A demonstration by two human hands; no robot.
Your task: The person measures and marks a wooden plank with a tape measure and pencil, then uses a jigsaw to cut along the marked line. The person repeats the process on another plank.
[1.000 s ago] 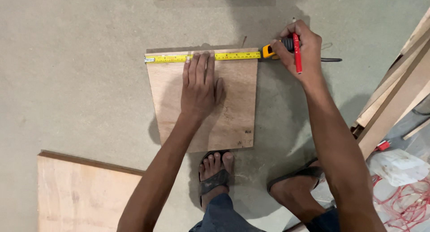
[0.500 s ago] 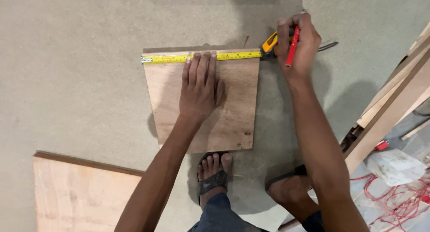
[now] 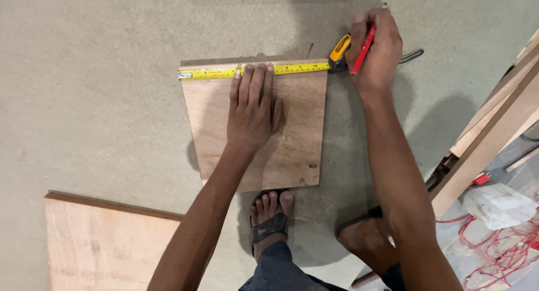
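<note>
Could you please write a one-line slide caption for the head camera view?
Left hand pins a yellow tape measure across a plywood square; right hand grips its case and a red pencil.

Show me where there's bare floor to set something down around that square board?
Bare floor lies left of the square plywood piece, above the larger plywood sheet, and beyond the tape measure. The right is crowded: the right hand with its red pencil, leaning wood strips, red wires.
</note>
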